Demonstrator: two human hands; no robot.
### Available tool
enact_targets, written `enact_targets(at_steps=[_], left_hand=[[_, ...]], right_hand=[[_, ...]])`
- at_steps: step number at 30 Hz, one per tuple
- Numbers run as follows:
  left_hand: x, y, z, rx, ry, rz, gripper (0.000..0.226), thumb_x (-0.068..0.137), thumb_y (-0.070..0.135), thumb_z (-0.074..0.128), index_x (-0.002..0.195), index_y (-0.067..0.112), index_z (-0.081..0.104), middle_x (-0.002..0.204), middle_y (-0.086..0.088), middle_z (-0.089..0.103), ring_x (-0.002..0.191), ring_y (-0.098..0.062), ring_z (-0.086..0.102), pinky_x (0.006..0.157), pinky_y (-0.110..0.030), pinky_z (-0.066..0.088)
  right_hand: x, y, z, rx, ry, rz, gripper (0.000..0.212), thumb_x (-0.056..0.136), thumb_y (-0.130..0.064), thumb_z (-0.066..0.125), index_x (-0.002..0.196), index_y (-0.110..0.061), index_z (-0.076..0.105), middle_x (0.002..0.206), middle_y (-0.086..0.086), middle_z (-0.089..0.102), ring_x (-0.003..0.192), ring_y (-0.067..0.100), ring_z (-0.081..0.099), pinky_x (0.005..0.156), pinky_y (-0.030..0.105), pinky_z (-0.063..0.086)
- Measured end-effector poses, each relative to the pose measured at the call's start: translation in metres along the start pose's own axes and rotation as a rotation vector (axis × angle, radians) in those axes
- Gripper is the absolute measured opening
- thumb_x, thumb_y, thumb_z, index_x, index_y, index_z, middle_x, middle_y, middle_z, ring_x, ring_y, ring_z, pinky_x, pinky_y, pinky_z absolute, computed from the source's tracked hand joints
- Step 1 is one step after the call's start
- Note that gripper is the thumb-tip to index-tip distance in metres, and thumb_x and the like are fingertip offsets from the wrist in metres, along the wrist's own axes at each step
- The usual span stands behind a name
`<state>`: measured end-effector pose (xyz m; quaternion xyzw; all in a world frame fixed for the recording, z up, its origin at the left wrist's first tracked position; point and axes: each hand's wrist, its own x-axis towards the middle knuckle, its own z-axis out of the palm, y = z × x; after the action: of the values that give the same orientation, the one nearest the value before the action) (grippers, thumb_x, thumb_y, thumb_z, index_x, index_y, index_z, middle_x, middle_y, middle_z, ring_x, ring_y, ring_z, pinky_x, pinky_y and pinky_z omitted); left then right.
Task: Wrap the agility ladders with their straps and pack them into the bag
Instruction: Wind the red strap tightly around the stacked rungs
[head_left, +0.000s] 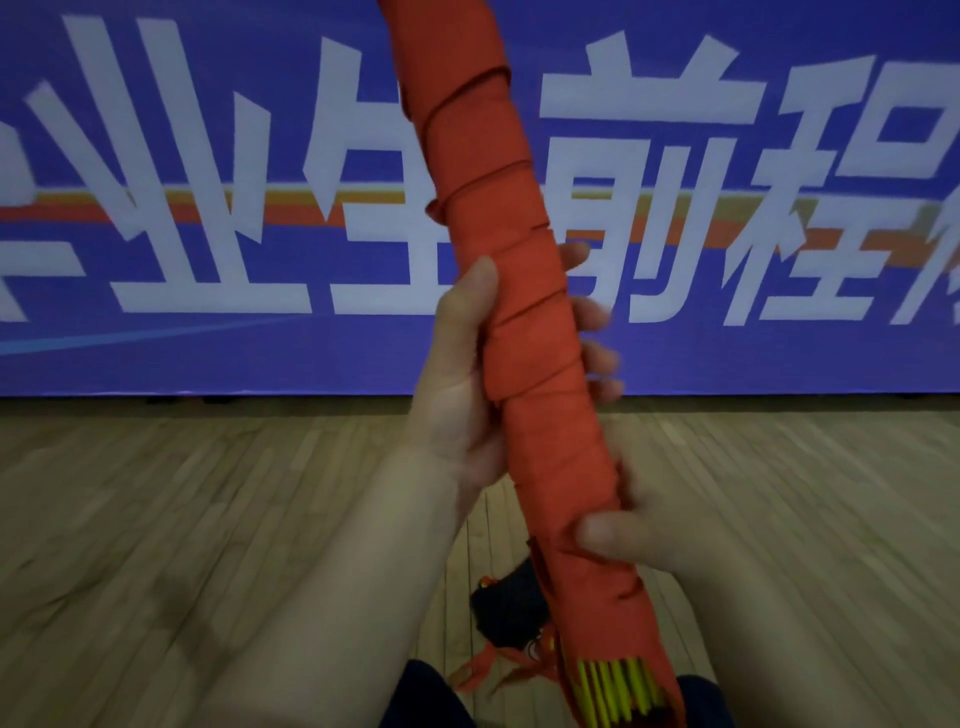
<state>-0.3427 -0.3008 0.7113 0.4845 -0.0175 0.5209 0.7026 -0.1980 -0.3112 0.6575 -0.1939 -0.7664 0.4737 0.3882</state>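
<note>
We hold the strap-wrapped ladder bundle (498, 182) raised and tilted. The left grip (467, 374) clasps its middle and the right grip (639, 525) clasps it lower down. Yellow rungs (618, 691) show at its near end. The dark bag (511, 608) lies on the wooden floor (208, 493) below, its contents unseen.

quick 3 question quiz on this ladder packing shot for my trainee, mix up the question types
1. True or false: the left hand and the right hand both grip the ladder bundle.
2. Which colour are the rungs showing at the bundle's lower end? A yellow, B blue, C white.
3. Fill in: the dark bag lies on the wooden ____.

Key: 1 true; 2 A; 3 floor.
</note>
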Motion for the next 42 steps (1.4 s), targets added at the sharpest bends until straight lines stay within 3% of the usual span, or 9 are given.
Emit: enact_targets(at_steps=[3, 8, 12, 15, 18, 23, 28, 35, 42], left_hand=[[0.006, -0.002, 0.002, 0.334, 0.363, 0.088, 0.041, 0.055, 0.039, 0.082, 0.086, 0.017, 0.066, 0.068, -0.003, 0.069, 0.053, -0.017, 0.065, 0.050, -0.027, 0.053], [0.019, -0.006, 0.000, 0.816, 0.678, 0.288, 0.050, 0.057, 0.046, 0.081, 0.096, 0.019, 0.064, 0.080, -0.001, 0.071, 0.072, -0.022, 0.069, 0.067, -0.042, 0.058], [0.008, 0.002, 0.004, 0.358, 0.355, 0.062, 0.062, 0.067, 0.063, 0.057, 0.108, 0.017, 0.064, 0.091, -0.001, 0.073, 0.078, -0.018, 0.071, 0.066, -0.033, 0.058], [-0.002, 0.005, 0.007, 0.173, 0.100, -0.105, 0.073, 0.063, 0.066, 0.067, 0.109, 0.009, 0.064, 0.099, -0.011, 0.072, 0.075, -0.026, 0.071, 0.066, -0.036, 0.057], [0.002, 0.000, 0.010, 0.532, 0.343, -0.013, 0.031, 0.066, 0.027, 0.076, 0.091, 0.012, 0.064, 0.074, -0.006, 0.070, 0.056, -0.021, 0.067, 0.050, -0.028, 0.054], [0.013, -0.011, 0.007, 0.716, 0.571, 0.281, 0.043, 0.060, 0.037, 0.081, 0.094, 0.026, 0.058, 0.079, 0.003, 0.068, 0.070, -0.024, 0.070, 0.061, -0.034, 0.056], [0.008, 0.003, -0.003, 0.199, 0.010, 0.060, 0.069, 0.054, 0.046, 0.083, 0.110, 0.015, 0.057, 0.082, -0.005, 0.070, 0.069, -0.020, 0.069, 0.061, -0.033, 0.057], [0.014, 0.005, 0.002, 0.809, 0.593, 0.354, 0.037, 0.059, 0.039, 0.078, 0.088, 0.023, 0.063, 0.073, 0.007, 0.068, 0.066, -0.012, 0.066, 0.062, -0.028, 0.053], [0.001, 0.003, -0.003, 0.005, -0.091, -0.056, 0.083, 0.063, 0.048, 0.079, 0.130, 0.010, 0.047, 0.116, -0.013, 0.062, 0.098, -0.030, 0.065, 0.083, -0.044, 0.054]], right_hand=[[0.003, 0.000, -0.008, -0.134, 0.046, 0.122, 0.044, 0.053, -0.069, 0.075, 0.084, -0.039, 0.072, 0.076, -0.011, 0.073, 0.073, 0.003, 0.068, 0.066, 0.024, 0.055], [0.013, -0.002, -0.006, -0.465, 0.099, 0.190, 0.073, 0.051, -0.075, 0.074, 0.094, -0.017, 0.066, 0.087, 0.008, 0.072, 0.082, 0.025, 0.070, 0.073, 0.052, 0.055], [0.007, -0.001, 0.001, -0.010, 0.034, 0.130, 0.030, 0.066, -0.030, 0.073, 0.096, -0.031, 0.070, 0.083, -0.004, 0.072, 0.080, 0.012, 0.067, 0.074, 0.032, 0.057], [0.004, -0.002, 0.008, 0.095, -0.057, 0.094, 0.036, 0.065, -0.035, 0.082, 0.099, -0.033, 0.069, 0.089, 0.014, 0.071, 0.085, 0.028, 0.066, 0.078, 0.043, 0.054], [0.006, 0.000, 0.007, -0.175, 0.057, 0.180, 0.050, 0.056, -0.054, 0.080, 0.098, -0.031, 0.069, 0.095, 0.008, 0.073, 0.091, 0.025, 0.070, 0.083, 0.052, 0.055], [0.006, 0.000, 0.000, -0.561, 0.284, 0.160, 0.052, 0.055, -0.065, 0.069, 0.082, -0.020, 0.062, 0.073, -0.002, 0.070, 0.067, 0.013, 0.065, 0.063, 0.045, 0.054], [-0.005, -0.004, -0.005, 0.079, -0.054, 0.014, 0.036, 0.065, -0.056, 0.075, 0.098, -0.044, 0.068, 0.079, -0.020, 0.070, 0.073, -0.008, 0.063, 0.064, 0.012, 0.051], [0.005, -0.005, -0.003, -0.542, 0.158, 0.168, 0.050, 0.056, -0.062, 0.068, 0.076, -0.018, 0.055, 0.057, -0.007, 0.055, 0.055, 0.005, 0.052, 0.054, 0.033, 0.044], [-0.001, -0.008, 0.007, 0.131, -0.124, 0.020, 0.037, 0.071, -0.033, 0.074, 0.103, -0.051, 0.066, 0.087, -0.017, 0.071, 0.084, -0.008, 0.063, 0.075, 0.015, 0.053]])
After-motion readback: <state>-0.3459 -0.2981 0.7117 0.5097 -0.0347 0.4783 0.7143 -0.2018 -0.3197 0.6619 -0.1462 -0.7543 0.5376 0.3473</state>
